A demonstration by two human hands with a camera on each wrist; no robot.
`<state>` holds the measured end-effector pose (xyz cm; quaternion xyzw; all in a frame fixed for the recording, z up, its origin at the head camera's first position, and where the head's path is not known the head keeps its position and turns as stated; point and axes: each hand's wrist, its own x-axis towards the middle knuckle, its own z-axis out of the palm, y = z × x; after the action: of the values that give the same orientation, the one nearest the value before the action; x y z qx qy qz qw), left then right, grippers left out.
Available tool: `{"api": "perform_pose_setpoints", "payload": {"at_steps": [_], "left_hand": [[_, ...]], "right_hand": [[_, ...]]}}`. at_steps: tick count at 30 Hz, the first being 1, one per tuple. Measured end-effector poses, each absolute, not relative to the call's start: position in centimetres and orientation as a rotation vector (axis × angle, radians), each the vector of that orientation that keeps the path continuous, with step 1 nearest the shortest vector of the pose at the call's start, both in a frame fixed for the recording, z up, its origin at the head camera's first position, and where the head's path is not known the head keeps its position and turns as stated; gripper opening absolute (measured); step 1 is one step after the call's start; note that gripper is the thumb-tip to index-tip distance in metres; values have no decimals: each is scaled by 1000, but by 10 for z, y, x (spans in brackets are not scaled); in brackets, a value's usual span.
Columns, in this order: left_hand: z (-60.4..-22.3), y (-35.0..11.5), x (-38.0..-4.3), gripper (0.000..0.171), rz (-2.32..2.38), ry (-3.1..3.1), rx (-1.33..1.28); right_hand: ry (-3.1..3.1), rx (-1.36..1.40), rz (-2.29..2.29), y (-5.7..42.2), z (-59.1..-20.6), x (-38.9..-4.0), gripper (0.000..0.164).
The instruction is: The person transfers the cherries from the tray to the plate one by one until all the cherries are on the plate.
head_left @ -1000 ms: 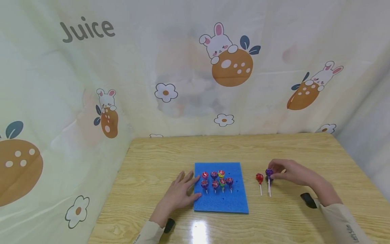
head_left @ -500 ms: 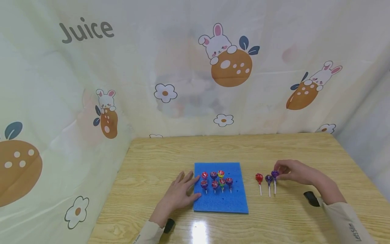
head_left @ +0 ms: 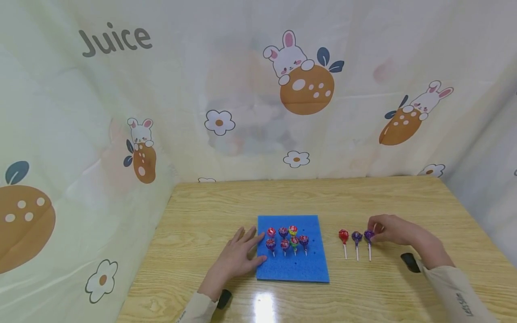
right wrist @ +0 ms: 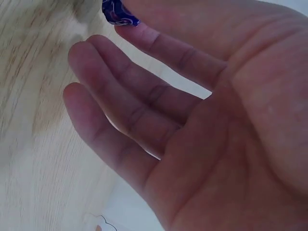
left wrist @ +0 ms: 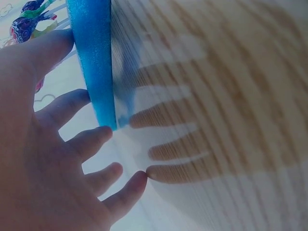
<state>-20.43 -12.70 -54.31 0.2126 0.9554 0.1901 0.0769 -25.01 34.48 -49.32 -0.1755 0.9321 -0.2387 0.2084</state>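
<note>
My left hand (head_left: 238, 255) lies spread at the left edge of a blue foam board (head_left: 291, 271), its thumb and a fingertip touching the edge. In the left wrist view the fingers (left wrist: 96, 144) are straight beside the board's side (left wrist: 94, 62). Several wrapped lollipops stand upright in the board in two rows, one of them a green lollipop (head_left: 294, 241). To the right, my right hand (head_left: 392, 229) pinches the head of a purple lollipop (head_left: 369, 235) between thumb and index finger. The right wrist view shows its purple wrapper (right wrist: 118, 12) at those fingertips, the other fingers loosely extended.
A red lollipop (head_left: 343, 236) and a dark purple lollipop (head_left: 357, 237) lie in a row on the wooden table (head_left: 218, 202), left of the held one. Small holes show in the board. A printed curtain (head_left: 250, 89) hangs behind the table.
The right hand has moved right with the purple lollipop, away from over the dark purple one, and set it alongside in the row. The left hand has stayed in place.
</note>
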Motion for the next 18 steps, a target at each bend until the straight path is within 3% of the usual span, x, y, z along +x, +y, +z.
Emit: {"api": "perform_pose_setpoints", "payload": {"at_steps": [18], "left_hand": [[-541,-126,-204,67,566,2860,661]], "right_hand": [[2610,-476,-631,344,-506,-250,15]]}}
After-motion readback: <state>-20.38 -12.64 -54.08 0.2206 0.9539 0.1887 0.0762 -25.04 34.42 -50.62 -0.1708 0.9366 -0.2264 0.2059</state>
